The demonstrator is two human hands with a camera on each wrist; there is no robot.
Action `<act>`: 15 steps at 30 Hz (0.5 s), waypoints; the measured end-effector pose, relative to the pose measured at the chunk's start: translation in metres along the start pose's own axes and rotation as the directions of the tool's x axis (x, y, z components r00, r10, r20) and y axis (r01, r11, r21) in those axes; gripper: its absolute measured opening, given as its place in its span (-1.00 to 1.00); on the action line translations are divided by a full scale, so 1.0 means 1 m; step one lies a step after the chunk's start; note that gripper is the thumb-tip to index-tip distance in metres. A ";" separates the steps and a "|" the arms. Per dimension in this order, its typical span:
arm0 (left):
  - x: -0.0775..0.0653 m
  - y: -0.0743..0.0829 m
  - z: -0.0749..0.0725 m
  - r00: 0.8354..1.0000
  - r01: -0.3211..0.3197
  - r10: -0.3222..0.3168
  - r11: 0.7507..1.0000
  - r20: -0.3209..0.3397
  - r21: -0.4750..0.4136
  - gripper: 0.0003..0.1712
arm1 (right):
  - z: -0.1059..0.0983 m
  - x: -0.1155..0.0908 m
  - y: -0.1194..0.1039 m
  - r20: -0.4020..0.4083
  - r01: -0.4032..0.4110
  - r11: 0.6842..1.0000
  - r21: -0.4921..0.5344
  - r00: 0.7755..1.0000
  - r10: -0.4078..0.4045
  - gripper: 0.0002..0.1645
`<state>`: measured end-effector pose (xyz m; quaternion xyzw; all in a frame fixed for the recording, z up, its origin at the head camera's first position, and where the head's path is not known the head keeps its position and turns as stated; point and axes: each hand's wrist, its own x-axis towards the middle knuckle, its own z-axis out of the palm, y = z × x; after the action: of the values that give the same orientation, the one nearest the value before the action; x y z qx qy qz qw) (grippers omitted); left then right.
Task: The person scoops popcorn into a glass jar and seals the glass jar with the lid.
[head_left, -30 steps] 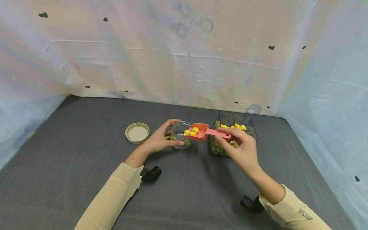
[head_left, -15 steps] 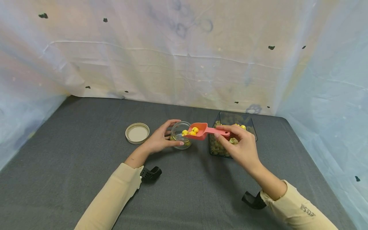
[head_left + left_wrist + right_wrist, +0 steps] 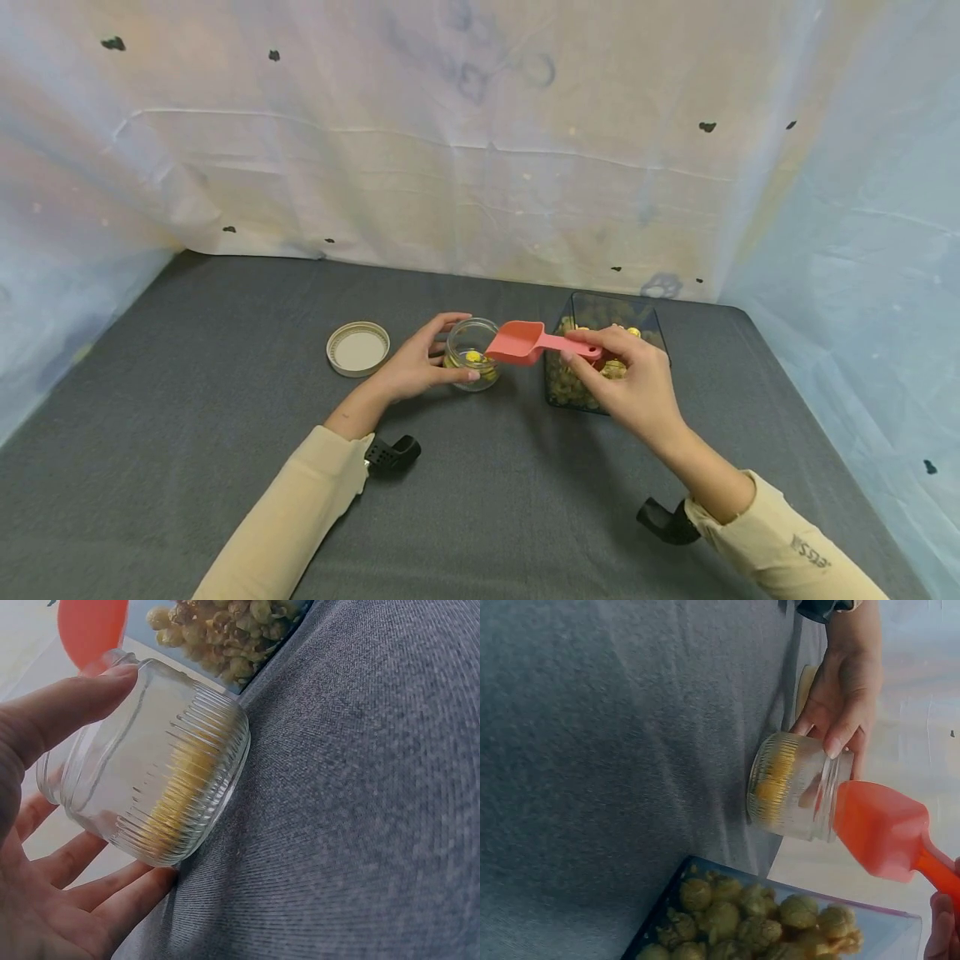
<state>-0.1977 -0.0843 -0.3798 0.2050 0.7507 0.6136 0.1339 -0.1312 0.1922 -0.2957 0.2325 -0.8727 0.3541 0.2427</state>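
Observation:
My left hand (image 3: pixel 412 364) grips a clear glass jar (image 3: pixel 165 757) around its side, thumb near the neck and fingers on the far side. The jar stands on the grey cloth, with yellow popcorn (image 3: pixel 775 780) at its bottom. Pinched by the handle in my right hand (image 3: pixel 633 379) is a pink-red scoop (image 3: pixel 517 342). Its bowl holds nothing and its lip is right at the jar's mouth, tilted toward it. Below the right hand stands a clear dark-tinted bin (image 3: pixel 652 321) of popcorn (image 3: pixel 742 919), partly hidden by that hand.
A round lid (image 3: pixel 358 349) lies inner side up on the grey-covered table (image 3: pixel 480 500), left of the jar. A pale printed curtain (image 3: pixel 450 167) hangs behind the table and along both sides. Black wrist mounts (image 3: pixel 395 452) jut from both sleeves.
Popcorn pieces that lay in the scoop have dropped into the jar, leaving the scoop bare. The right forearm has shifted slightly right; the left hand has stayed on the jar.

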 end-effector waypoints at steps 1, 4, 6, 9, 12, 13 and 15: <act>0.000 0.000 0.000 1.000 0.001 -0.001 1.000 0.000 0.001 -0.05 | 0.000 -0.001 0.000 -0.003 0.014 1.000 -0.002 1.000 -0.014 -0.72; 0.000 -0.001 0.000 1.000 0.004 -0.004 1.000 0.000 0.005 -0.05 | 0.000 -0.004 0.002 -0.012 0.044 0.999 -0.012 0.999 -0.044 -0.69; 0.000 -0.001 0.000 1.000 0.008 -0.008 1.000 -0.001 0.011 -0.05 | 0.000 -0.006 0.003 -0.015 0.051 0.998 -0.026 0.999 -0.052 -0.67; 0.000 -0.001 0.000 1.000 0.010 -0.010 1.000 0.002 0.012 -0.05 | 0.000 -0.009 0.004 -0.016 0.049 0.998 -0.047 0.999 -0.050 -0.65; 0.000 0.000 0.000 1.000 0.013 -0.013 1.000 0.004 0.015 -0.06 | 0.001 -0.013 0.006 -0.019 0.038 0.998 -0.050 0.999 -0.039 -0.65; 0.000 0.000 0.000 1.000 0.015 -0.015 1.000 0.004 0.018 -0.06 | 0.001 -0.014 0.007 -0.020 0.032 0.998 -0.047 0.999 -0.033 -0.65; 0.000 0.000 0.000 1.000 0.018 -0.018 1.000 0.003 0.022 -0.06 | 0.002 -0.016 0.008 -0.022 0.024 0.999 -0.041 0.999 -0.025 -0.65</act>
<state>-0.1974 -0.0841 -0.3797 0.2008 0.7589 0.6038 0.1381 -0.1240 0.1997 -0.3102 0.2344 -0.8740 0.3359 0.2615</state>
